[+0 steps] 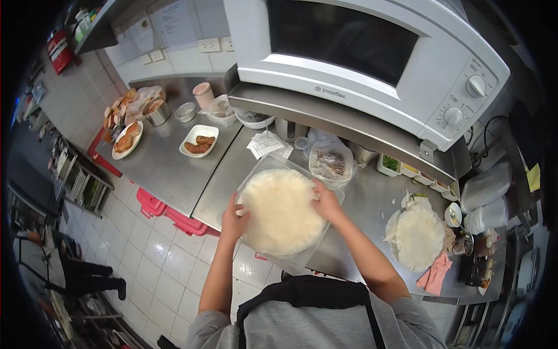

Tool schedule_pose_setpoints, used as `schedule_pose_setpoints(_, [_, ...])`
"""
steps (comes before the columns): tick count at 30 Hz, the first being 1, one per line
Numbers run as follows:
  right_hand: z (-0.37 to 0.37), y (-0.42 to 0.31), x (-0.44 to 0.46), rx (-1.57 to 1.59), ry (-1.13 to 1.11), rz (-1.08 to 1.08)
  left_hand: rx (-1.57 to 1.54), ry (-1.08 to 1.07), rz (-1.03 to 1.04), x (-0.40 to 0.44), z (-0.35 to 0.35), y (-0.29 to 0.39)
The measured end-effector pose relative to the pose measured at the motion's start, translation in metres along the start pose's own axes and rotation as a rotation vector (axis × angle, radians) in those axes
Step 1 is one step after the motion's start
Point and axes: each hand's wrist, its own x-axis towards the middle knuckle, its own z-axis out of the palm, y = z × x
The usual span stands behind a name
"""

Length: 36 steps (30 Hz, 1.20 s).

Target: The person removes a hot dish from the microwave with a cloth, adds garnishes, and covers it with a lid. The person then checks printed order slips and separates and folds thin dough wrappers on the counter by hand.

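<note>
A round stack of thin, pale dough wrappers [283, 212] sits over a clear plastic container [303, 263] at the counter's front edge. On its left side is my left hand [234, 222], with the thumb toward the rim and the other fingers curled at the edge. My right hand [325, 202] grips the opposite side in much the same way. The fingertips under the rim are partly hidden. Farther right, a second pile of pale wrappers [419, 235] lies on the steel counter beside a pink cloth [434, 273].
A white microwave [360, 99] stands on a shelf above the counter. Behind the container is a plastic-bagged tub [331, 160]. To the left are a white dish of browned food [199, 141] and a plate of bread [128, 141]. Another person [64, 267] stands at far left.
</note>
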Motion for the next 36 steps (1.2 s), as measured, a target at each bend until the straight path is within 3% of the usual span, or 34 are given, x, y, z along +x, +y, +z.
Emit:
schedule_pose_setpoints(2, [0.009,-0.037,-0.011,-0.290,0.336,-0.300,0.163,0.097,0.129,-0.002,-0.003,0.021])
schedule_pose_setpoints(5, [0.076,-0.027,0.001,-0.208,0.260,-0.407,0.201,0.112,0.496,0.003,0.030,0.050])
schedule_pose_setpoints(6, [0.087,-0.031,-0.004,-0.412,0.344,-0.548,0.199,0.020,0.557,0.007,0.045,0.049])
schedule_pose_setpoints(7, [0.098,-0.033,-0.004,-0.324,0.295,-0.437,0.191,-0.080,0.636,0.017,0.056,0.041])
schedule_pose_setpoints(8, [0.092,-0.041,-0.006,0.047,0.217,-0.188,0.285,-0.143,0.656,0.029,0.069,0.017])
schedule_pose_setpoints(9, [0.084,-0.031,-0.010,-0.282,0.079,-0.325,0.400,-0.202,0.696,0.037,0.072,-0.005])
schedule_pose_setpoints(10, [0.092,-0.027,-0.015,-0.355,0.114,-0.289,0.688,-0.141,0.666,0.042,0.078,-0.039])
schedule_pose_setpoints(11, [0.094,-0.023,-0.017,-0.422,0.133,-0.261,0.772,-0.222,0.482,0.034,0.074,-0.017])
schedule_pose_setpoints(13, [0.076,-0.026,-0.024,-0.424,0.011,-0.217,0.943,-0.187,0.407,0.029,0.075,-0.005])
schedule_pose_setpoints(19, [0.051,-0.020,-0.042,-0.473,-0.019,-0.140,1.029,-0.192,0.123,0.013,0.078,0.043])
schedule_pose_setpoints(23, [0.023,-0.017,-0.065,-0.447,-0.076,-0.078,1.135,-0.148,0.290,0.005,0.071,0.058])
schedule_pose_setpoints(25, [-0.008,-0.010,-0.095,-0.307,0.002,-0.173,0.996,-0.208,0.253,0.011,0.069,0.049])
schedule_pose_setpoints(27, [-0.050,0.004,-0.134,-0.388,0.220,-0.224,0.870,-0.206,0.199,0.015,0.071,0.039])
schedule_pose_setpoints(29, [-0.076,0.045,-0.172,-0.476,0.452,-0.128,0.768,-0.152,0.131,0.015,0.080,0.036])
schedule_pose_setpoints(30, [-0.092,0.062,-0.193,-0.508,0.452,-0.011,0.714,-0.126,0.141,0.008,0.088,0.045])
schedule_pose_setpoints(33, [-0.137,0.096,-0.253,-0.639,0.482,0.243,0.440,-0.097,0.346,-0.029,0.123,0.094])
schedule_pose_setpoints(36, [-0.167,0.132,-0.294,-0.714,0.433,0.301,0.204,-0.097,0.572,-0.063,0.197,0.127])
